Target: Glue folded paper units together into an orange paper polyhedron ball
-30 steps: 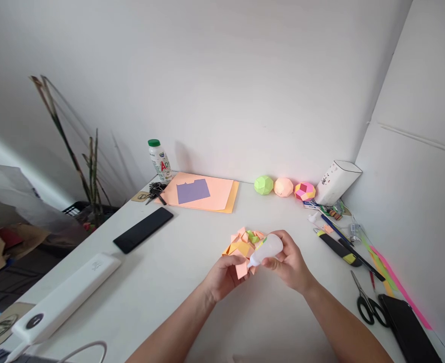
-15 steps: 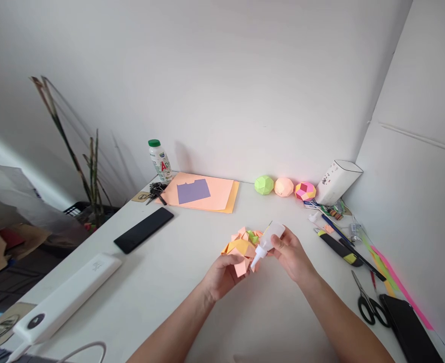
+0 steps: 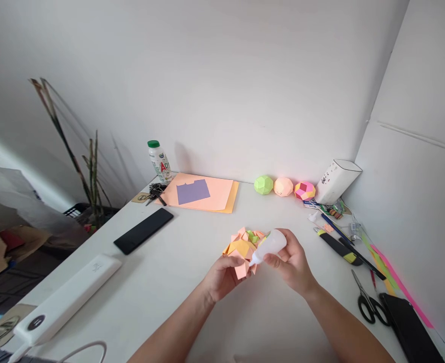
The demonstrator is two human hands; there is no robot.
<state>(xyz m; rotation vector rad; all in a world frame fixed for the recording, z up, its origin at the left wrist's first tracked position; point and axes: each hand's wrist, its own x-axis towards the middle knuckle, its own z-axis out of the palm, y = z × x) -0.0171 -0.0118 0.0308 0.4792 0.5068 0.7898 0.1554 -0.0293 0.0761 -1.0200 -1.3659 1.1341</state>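
My left hand is closed on the lower edge of a folded paper model in peach, orange and green, its thumb pressing a peach flap. In my right hand is a small white glue bottle, tilted with its nozzle pointing down and left. The nozzle tip is at the peach flap beside my left thumb; whether it touches the paper I cannot tell. Part of the model's right side is hidden behind the bottle.
Three paper balls, green, peach and multicoloured, line the wall. Paper sheets, a drink bottle and a black phone are left. On the right lie a utility knife, scissors and another phone.
My right hand has turned the glue bottle to a more slanting angle, and its nozzle has moved slightly up and left. The left hand and paper model have barely moved.
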